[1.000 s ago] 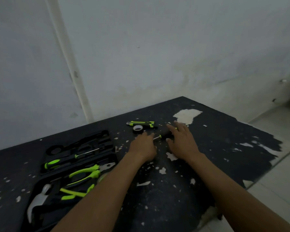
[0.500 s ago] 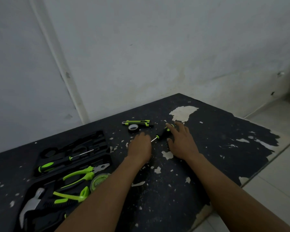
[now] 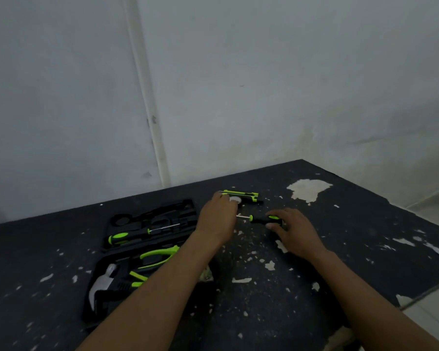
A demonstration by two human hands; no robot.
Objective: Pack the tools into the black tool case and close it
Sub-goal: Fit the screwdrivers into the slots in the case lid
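The black bench point(image 3: 340, 249) has plenty of bare, paint-chipped top on the right side, running out to its right edge and the far right corner by the big bare patch point(image 3: 308, 190). The left side is taken up by the open black tool case point(image 3: 107, 245), lying near the left part of the bench with both halves spread flat. Already inside are a long screwdriver point(image 3: 129, 235) in the far half, and pliers point(image 3: 157, 254) and a hammer point(image 3: 100, 285) in the near half. The left forearm crosses right over the case's near half.

Left hand point(image 3: 217, 221) reaches toward the far edge, fingers curled down onto a tape roll point(image 3: 235, 199), which sits just beside a utility knife point(image 3: 241, 194). Whether it actually grips the roll I can't tell. Right hand point(image 3: 293, 228) is loosely wrapped round the handle of a small screwdriver point(image 3: 260, 219) lying on the bench between the hands.
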